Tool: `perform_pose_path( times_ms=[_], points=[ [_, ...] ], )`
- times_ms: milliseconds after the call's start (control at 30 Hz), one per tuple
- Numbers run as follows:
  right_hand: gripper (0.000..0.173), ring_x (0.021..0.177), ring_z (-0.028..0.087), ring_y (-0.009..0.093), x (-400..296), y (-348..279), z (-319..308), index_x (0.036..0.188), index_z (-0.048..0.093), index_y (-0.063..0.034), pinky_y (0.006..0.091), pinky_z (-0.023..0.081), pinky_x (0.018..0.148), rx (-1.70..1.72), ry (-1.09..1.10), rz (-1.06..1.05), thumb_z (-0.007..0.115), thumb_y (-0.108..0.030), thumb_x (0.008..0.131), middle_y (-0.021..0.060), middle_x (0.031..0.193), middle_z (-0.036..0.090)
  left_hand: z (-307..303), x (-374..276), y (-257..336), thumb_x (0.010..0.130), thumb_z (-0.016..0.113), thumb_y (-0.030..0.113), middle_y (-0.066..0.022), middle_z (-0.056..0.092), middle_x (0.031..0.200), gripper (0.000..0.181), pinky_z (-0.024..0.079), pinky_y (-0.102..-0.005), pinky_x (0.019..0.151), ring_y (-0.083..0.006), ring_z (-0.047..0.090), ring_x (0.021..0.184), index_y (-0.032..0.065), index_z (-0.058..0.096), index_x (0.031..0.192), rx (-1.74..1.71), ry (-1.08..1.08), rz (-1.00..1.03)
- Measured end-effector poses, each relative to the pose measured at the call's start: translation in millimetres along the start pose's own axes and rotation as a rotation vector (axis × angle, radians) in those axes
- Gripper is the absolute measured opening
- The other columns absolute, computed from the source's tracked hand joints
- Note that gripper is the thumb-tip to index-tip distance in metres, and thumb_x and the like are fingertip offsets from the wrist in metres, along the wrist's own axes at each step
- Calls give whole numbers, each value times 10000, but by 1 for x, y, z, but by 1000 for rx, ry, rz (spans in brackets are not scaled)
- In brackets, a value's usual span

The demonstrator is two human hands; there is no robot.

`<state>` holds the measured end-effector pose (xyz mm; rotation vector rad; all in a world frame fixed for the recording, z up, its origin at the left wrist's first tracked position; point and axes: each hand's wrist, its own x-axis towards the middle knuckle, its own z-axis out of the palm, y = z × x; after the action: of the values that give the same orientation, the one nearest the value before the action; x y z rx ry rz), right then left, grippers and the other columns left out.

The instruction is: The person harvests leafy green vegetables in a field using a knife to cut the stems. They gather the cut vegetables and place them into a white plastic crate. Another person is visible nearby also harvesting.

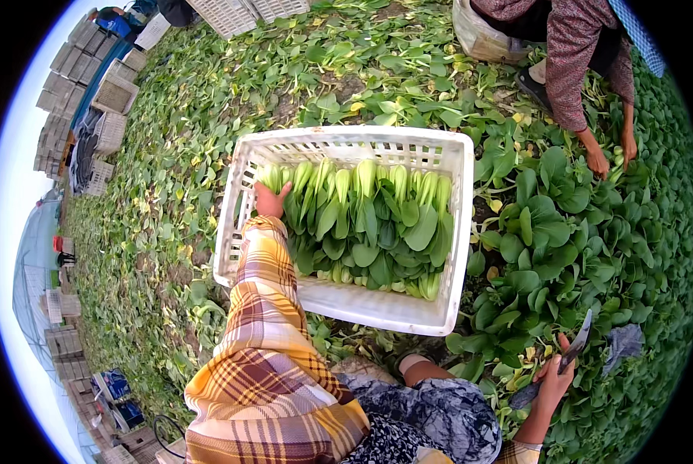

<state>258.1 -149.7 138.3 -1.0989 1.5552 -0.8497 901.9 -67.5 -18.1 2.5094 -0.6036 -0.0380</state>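
A white plastic crate (pixel 461 232) sits before me, holding rows of bok choy (pixel 375 203). In its upper row the pale stem ends point away from me, with green leaves towards me; more pale bases show along the lower row. My left hand (pixel 269 201) reaches into the crate's left end and grips bok choy stems there, its thumb on the near side and the other fingers mostly hidden. At lower right, my right hand (pixel 551 377) holds a knife (pixel 581 336), blade pointing up and away, beside growing bok choy plants (pixel 541 232).
A co-worker's hands (pixel 599 159) are among the plants at upper right, near a filled sack (pixel 485 35). Cut leaves (pixel 166 232) litter the ground. Stacked crates (pixel 70 75) stand far left, more crates (pixel 224 14) at the top. A grey cloth-like scrap (pixel 622 348) lies on the plants.
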Motion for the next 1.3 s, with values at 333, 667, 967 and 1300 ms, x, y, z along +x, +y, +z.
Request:
perform_pose_path(
  times_ms=[333, 667, 967, 1300],
  points=[
    [396, 469, 430, 51, 4, 26, -5, 1200, 447, 30, 195, 353, 399, -73, -50, 10, 551, -100, 840, 75, 1020, 559, -26, -46, 51, 792, 602, 209, -219, 379, 1307, 500, 403, -432, 898, -383, 462, 1092, 24, 444, 1229, 375, 152, 506],
    [365, 450, 433, 53, -1, 30, -2, 1173, 481, 15, 195, 354, 392, -130, -16, 3, 568, -134, 851, 45, 885, 536, 42, -32, 37, 687, 702, 325, -167, 260, 1415, 753, 446, -414, 817, -401, 420, 1132, 58, 376, 1311, 878, 302, 498],
    [362, 446, 444, 63, -13, 37, -9, 1153, 481, 24, 201, 359, 383, -97, -11, 110, 592, -119, 839, 75, 959, 568, 7, -29, 84, 666, 687, 95, -201, 614, 888, 245, 494, -403, 721, -360, 608, 775, 74, 670, 909, 145, -206, 220],
    [331, 429, 437, 58, -19, 55, -18, 1122, 495, 24, 206, 368, 382, -83, -6, 145, 590, -112, 836, 69, 906, 575, -22, 9, 79, 729, 649, 159, -143, 555, 968, 152, 477, -431, 730, -354, 588, 823, 55, 599, 829, 436, -19, 174]
  ],
)
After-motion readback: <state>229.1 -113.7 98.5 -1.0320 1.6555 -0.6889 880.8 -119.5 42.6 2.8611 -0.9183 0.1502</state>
